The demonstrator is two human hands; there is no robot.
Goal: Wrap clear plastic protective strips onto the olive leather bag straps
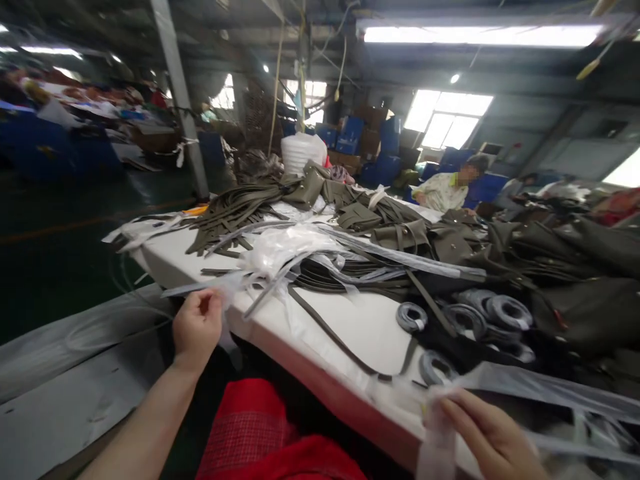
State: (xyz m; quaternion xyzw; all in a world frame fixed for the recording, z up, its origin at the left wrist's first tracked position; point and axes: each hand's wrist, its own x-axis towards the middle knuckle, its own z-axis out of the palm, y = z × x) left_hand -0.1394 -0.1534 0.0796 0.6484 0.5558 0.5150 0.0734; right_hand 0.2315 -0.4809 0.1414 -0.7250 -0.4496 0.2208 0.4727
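Note:
My left hand [197,330] is closed in a pinch beside the table's left corner, at the end of a thin translucent plastic strip [231,288]. At lower right, my right hand [493,433] pinches a whitish plastic film [436,440], blurred by motion. Between the hands, a dark olive strap [333,333] curves over the white tabletop [370,320]. Plastic-wrapped straps [400,257] and a crumpled clear plastic bundle [295,247] lie beyond it. Several rolled grey coils [411,317] sit nearer my right hand.
Olive bags [590,293] are heaped on the right side, and a bundle of olive straps [235,207] lies at the back. A metal post [183,100] rises behind the table's left end. Across the table is a co-worker [445,193]. Plastic-covered sheets [75,360] lie at lower left.

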